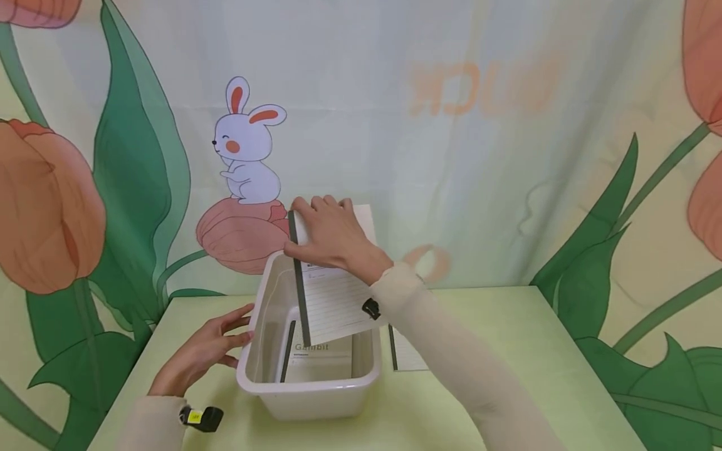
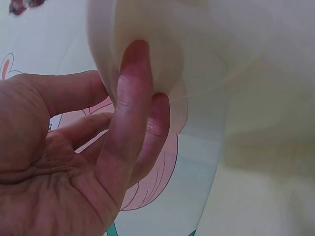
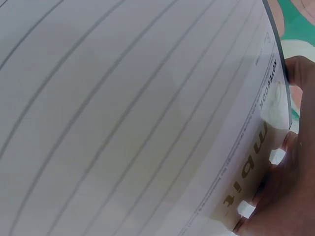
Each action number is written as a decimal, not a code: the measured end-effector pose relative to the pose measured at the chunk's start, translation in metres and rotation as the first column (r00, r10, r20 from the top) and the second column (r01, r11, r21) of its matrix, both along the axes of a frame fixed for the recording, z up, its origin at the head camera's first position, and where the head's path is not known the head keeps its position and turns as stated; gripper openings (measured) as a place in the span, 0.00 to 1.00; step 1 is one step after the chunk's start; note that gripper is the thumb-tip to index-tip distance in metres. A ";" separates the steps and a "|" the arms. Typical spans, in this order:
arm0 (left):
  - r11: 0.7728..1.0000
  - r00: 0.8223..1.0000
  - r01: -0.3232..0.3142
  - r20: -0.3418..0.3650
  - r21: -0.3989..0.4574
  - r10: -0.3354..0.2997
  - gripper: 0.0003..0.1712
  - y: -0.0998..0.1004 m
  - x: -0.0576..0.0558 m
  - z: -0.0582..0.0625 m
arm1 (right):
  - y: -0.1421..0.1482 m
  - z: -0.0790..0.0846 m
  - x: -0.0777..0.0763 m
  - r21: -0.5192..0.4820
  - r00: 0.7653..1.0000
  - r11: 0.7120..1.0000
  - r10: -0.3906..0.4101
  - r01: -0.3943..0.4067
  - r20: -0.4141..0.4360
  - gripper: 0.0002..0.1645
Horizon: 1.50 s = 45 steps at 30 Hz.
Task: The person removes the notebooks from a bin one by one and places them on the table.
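Observation:
My right hand grips a lined white notebook with a dark spine by its upper end. The notebook stands tilted above the tub, its lower edge over the opening. In the right wrist view, the lined notebook cover fills most of the picture, with printed letters near the fingers. With its fingers at the left rim, my left hand holds a whitish plastic tub. The left wrist view shows fingers on the tub wall. Inside the tub lies another notebook, partly hidden by the held one.
On the table, right of the tub, a further notebook lies partly hidden behind my right forearm. A curtain printed with tulips and a rabbit hangs behind the table.

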<state>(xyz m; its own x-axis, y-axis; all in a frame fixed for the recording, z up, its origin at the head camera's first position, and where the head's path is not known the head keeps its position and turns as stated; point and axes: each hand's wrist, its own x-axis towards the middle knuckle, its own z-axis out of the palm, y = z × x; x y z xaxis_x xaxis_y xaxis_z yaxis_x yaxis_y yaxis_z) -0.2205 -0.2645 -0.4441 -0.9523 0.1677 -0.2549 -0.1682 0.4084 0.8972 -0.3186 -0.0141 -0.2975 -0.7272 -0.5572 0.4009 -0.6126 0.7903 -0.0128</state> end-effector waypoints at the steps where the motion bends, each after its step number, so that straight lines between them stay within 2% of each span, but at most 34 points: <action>1: 1.000 1.000 0.001 -0.002 0.002 -0.001 0.44 0.001 0.000 0.000 | 0.009 0.002 0.000 -0.005 1.000 1.000 -0.005 0.005 -0.016 0.35; 6: 1.000 1.000 0.003 0.001 0.007 -0.003 0.44 -0.001 0.001 0.001 | 0.054 -0.004 -0.005 -0.018 0.996 1.000 -0.010 0.008 -0.087 0.30; 12: 1.000 1.000 0.006 -0.002 0.028 -0.006 0.44 -0.002 0.002 0.002 | 0.107 -0.027 -0.013 0.013 0.992 0.999 -0.031 0.033 -0.122 0.29; 19: 1.000 1.000 0.000 -0.001 0.030 0.000 0.44 0.002 0.002 0.000 | 0.181 -0.074 -0.023 0.015 0.989 0.992 -0.121 0.123 -0.082 0.29; 24: 0.999 1.000 0.002 -0.007 0.034 -0.002 0.44 0.000 0.000 -0.001 | 0.228 -0.115 -0.037 0.004 0.985 0.986 -0.166 0.166 -0.041 0.28; 28: 1.000 1.000 0.007 -0.015 0.028 -0.007 0.44 0.001 0.000 -0.001 | 0.260 -0.145 -0.051 0.045 0.985 0.984 -0.174 0.175 -0.007 0.29; 36: 1.000 1.000 0.006 -0.017 0.018 -0.006 0.44 0.002 0.001 -0.001 | 0.301 -0.199 -0.072 0.073 0.976 0.976 -0.208 0.203 0.066 0.30; 45: 0.999 1.000 0.019 -0.016 0.027 -0.018 0.43 0.001 0.000 -0.001 | 0.312 -0.241 -0.088 0.075 0.961 0.967 -0.251 0.243 0.117 0.34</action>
<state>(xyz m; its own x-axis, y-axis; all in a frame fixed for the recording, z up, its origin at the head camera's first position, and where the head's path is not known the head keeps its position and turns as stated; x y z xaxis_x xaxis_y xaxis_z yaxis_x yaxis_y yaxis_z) -0.2202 -0.2635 -0.4455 -0.9528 0.1920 -0.2351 -0.1466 0.3872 0.9103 -0.4065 0.2975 -0.5382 -0.8873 -0.3741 0.2697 -0.3948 0.9184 -0.0250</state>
